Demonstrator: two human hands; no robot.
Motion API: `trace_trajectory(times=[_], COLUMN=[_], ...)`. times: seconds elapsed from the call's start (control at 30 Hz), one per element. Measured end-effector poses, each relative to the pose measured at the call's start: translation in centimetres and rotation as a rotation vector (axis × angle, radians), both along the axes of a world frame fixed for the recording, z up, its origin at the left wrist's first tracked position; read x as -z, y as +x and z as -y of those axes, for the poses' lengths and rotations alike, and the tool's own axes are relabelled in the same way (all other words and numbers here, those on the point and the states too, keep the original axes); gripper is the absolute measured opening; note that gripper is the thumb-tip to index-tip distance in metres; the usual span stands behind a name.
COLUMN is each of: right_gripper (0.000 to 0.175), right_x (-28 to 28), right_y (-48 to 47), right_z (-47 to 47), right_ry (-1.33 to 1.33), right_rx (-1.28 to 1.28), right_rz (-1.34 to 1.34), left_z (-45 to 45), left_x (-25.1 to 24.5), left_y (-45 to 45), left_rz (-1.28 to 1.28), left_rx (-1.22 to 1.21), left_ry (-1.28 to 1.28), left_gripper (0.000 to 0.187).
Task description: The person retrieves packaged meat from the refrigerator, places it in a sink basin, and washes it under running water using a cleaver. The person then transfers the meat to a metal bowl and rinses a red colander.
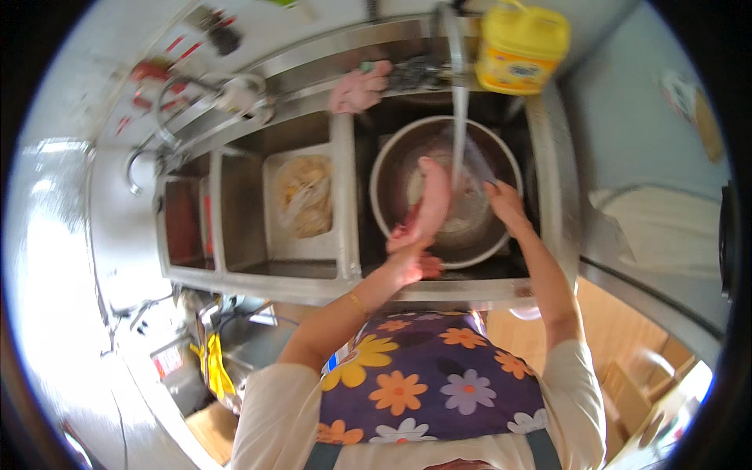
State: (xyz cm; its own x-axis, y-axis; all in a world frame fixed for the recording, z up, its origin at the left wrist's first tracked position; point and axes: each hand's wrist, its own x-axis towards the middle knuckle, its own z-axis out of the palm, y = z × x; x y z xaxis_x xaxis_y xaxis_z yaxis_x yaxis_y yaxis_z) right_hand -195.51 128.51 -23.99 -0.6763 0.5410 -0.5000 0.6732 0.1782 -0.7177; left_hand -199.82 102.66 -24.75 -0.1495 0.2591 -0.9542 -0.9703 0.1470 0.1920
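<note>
In my left hand (413, 261) is one end of a long pale pink piece of raw meat (435, 197), with darker red flesh at the held end. The meat reaches over a round metal basin (380, 220) in the right-hand sink. My right hand (506, 205), at the basin's right side, grips the edge of a clear plastic bag (477, 158). Between the hands, the faucet (459, 76) extends over the basin, and a pale streak, perhaps water, runs down below it. The basin's bottom looks wet.
A yellow detergent jug (521, 53) stands behind the sink at the right. Pink rubber gloves (359, 88) lie on the back ledge beside a dark scrubber (413, 73). The middle sink holds a tray (302, 249) with bagged pale food (308, 200). A second faucet (167, 132) is at the left.
</note>
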Motion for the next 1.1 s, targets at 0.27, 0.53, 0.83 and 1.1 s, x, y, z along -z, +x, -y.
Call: trace_trajectory(times=[0.27,0.53,0.83,1.1], right_gripper=[0.037,0.031,0.026,0.028], right_x=[-3.0,-5.7,-7.8,-9.6], right_y=[4.0,7.4,8.5,10.2], right_z=[0.2,2.5,4.3,5.1], right_ry=[-0.109,-0.252,-0.282,-0.223], right_rx=[0.216,0.417,0.494,0.553], right_rz=[-0.058,-0.188,-0.255,-0.179], left_z=[-12.7,-16.1,-9.6,-10.2], left_x=[3.1,4.1,3.3,1.5], left_y=[-9.7,-12.8,-18.1,-18.0], left_rz=[-0.276,-0.597,-1.770,-1.537], left_rx=[-0.103,0.670,2.425,2.354], left_ry=[0.232,0.341,0.195,0.320], left_gripper=[0.016,0.016,0.065,0.069])
